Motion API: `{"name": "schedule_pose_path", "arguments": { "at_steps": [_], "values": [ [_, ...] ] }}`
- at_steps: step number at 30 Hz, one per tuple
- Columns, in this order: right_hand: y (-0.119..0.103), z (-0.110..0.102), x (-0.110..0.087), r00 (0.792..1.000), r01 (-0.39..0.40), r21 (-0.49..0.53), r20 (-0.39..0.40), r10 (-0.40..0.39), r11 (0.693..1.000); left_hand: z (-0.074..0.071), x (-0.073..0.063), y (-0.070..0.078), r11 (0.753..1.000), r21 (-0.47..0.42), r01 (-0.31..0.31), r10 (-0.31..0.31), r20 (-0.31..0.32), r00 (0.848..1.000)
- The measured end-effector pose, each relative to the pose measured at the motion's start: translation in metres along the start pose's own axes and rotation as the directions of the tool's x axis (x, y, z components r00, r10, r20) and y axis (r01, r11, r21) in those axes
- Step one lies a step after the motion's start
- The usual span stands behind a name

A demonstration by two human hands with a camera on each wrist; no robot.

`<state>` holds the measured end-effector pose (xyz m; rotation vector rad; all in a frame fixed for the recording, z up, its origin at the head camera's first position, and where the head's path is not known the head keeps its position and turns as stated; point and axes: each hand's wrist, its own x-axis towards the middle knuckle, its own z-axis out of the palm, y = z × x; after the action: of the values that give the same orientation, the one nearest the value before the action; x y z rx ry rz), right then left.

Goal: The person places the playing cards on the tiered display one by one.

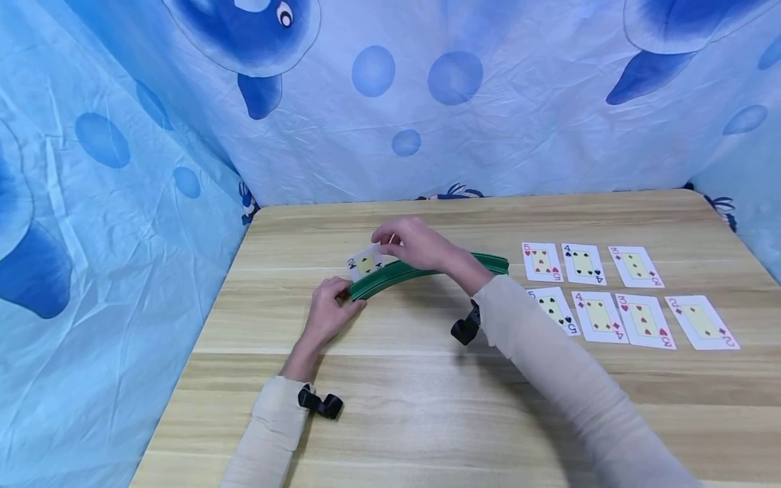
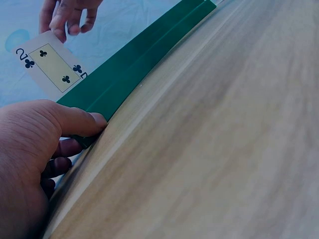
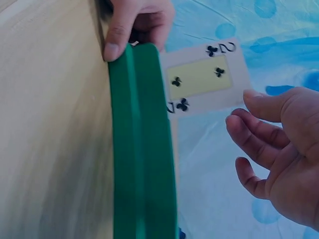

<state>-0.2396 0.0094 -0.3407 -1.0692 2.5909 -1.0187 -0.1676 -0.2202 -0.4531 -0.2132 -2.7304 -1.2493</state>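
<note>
My left hand grips the left end of a curved green card holder, with the thumb on its near side and the fingers behind. A two of clubs stands tilted in the holder close to that end, its lower edge hidden by the green strip. My right hand is at the card's upper corner, the thumb tip right at the edge. The other fingers are loosely bent and apart from the thumb. In the head view, the right hand and forearm cross over the middle of the holder.
Face-up playing cards lie in two rows on the right of the wooden table. The back row includes a five of hearts; the front row ends with a two of diamonds. A blue patterned curtain hangs behind the table.
</note>
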Motion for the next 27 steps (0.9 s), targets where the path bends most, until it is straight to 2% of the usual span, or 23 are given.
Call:
{"name": "schedule_pose_path", "arguments": {
  "at_steps": [6,13,20,27],
  "values": [
    [0.008,-0.022,-0.018,0.999,-0.041,0.019,-0.020,0.042,0.999,0.000,0.000,0.000,1.000,0.020,-0.007,0.007,-0.006,1.000],
    [0.025,-0.045,-0.047,0.994,-0.074,0.029,-0.081,0.076,0.997,0.000,0.000,0.000,0.999,0.033,-0.012,0.012,-0.011,1.000],
    [0.048,-0.059,-0.077,0.978,-0.107,0.004,-0.179,0.106,0.994,0.001,0.000,0.000,0.999,0.037,-0.012,0.012,-0.015,1.000],
    [0.070,-0.070,-0.107,0.964,-0.161,-0.024,-0.217,0.152,0.987,0.002,0.000,0.000,0.999,0.040,-0.008,0.009,-0.017,1.000]
  ]
}}
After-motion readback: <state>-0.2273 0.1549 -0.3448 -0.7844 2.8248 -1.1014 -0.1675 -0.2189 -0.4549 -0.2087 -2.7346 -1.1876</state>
